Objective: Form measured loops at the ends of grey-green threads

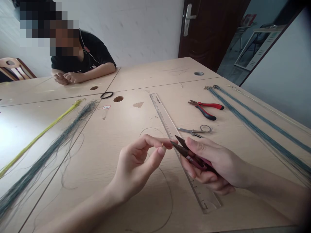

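Observation:
Between its thumb and index finger, my left hand (136, 166) pinches a tiny gold-coloured metal piece (162, 145), its exact kind too small to tell. A thin dark thread (171, 194) curves over the table below that hand; its upper end is hidden by the fingers. My right hand (220, 161) is wrapped round dark red thread snips (193, 158). Their blades stand apart, with the tips close to the fingertips of my left hand. Beneath both hands, a clear ruler (167, 121) lies slantwise on the table. Small metal scissors (205, 130) rest just beyond the snips.
Red-and-black pliers (206, 106) lie at the right. Blue-grey thread bundles (233, 113) run along the right side. At the left are a yellow bundle (46, 134) and a grey-blue bundle (55, 140). A person (94, 48) leans on the far table, near a black ring (107, 95).

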`<action>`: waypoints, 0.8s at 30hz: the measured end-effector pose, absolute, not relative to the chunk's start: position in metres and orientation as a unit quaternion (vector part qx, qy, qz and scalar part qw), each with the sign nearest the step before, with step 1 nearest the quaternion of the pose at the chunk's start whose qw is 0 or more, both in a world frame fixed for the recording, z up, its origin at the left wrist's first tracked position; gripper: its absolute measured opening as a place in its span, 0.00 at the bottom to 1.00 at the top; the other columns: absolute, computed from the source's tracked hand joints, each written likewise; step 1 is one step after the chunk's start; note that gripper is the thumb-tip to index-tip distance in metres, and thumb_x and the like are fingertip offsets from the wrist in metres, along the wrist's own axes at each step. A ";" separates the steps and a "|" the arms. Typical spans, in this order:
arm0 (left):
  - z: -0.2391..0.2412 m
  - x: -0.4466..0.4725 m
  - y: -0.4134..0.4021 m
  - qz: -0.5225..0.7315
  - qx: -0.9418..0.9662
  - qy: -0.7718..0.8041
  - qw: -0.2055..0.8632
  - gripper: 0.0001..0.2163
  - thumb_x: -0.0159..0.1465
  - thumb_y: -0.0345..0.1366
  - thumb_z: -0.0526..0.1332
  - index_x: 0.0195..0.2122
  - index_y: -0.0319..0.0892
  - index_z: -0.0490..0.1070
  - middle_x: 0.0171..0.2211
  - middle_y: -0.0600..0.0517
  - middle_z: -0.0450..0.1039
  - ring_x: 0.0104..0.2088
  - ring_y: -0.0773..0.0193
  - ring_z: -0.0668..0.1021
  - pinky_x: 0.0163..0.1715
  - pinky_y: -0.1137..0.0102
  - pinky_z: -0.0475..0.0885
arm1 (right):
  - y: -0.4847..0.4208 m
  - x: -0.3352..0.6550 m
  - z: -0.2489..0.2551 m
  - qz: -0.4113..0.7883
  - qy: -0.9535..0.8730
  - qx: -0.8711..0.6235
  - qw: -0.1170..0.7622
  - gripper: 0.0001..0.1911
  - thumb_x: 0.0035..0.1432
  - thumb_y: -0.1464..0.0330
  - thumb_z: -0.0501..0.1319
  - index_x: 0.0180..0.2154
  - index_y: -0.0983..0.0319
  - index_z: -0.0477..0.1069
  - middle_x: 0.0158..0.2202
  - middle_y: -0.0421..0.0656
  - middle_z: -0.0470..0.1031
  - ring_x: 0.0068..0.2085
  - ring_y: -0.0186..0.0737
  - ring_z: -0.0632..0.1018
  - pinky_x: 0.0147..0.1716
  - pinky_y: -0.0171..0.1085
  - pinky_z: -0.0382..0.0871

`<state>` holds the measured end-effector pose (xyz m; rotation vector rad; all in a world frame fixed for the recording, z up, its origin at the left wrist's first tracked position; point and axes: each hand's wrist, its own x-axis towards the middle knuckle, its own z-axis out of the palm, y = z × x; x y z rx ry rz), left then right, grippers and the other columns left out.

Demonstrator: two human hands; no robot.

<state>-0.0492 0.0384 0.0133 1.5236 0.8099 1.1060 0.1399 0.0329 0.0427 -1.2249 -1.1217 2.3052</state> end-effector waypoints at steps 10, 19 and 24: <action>0.013 -0.050 0.037 0.512 0.612 0.356 0.487 0.06 0.64 0.29 0.57 0.30 0.44 0.70 0.36 0.57 0.77 0.43 0.71 0.77 0.46 0.78 0.71 | 0.030 0.142 0.040 0.798 -0.383 -0.428 0.179 0.28 0.59 0.46 0.46 0.24 0.63 0.62 0.13 0.31 0.51 0.12 0.22 0.47 0.08 0.23 0.40; 0.015 -0.048 0.038 0.474 0.633 0.353 0.499 0.07 0.64 0.29 0.57 0.29 0.44 0.69 0.43 0.59 0.76 0.48 0.72 0.75 0.49 0.78 0.69 | 0.026 0.148 0.026 0.736 -0.487 -0.282 0.377 0.20 0.63 0.56 0.50 0.26 0.63 0.62 0.23 0.36 0.63 0.14 0.21 0.59 0.11 0.25 0.45; 0.015 -0.049 0.036 0.429 0.631 0.336 0.552 0.06 0.64 0.31 0.57 0.29 0.43 0.68 0.47 0.55 0.74 0.54 0.66 0.70 0.54 0.71 0.65 | 0.027 0.142 0.029 0.729 -0.509 -0.253 0.383 0.20 0.65 0.58 0.45 0.26 0.63 0.59 0.38 0.45 0.73 0.15 0.24 0.68 0.08 0.26 0.46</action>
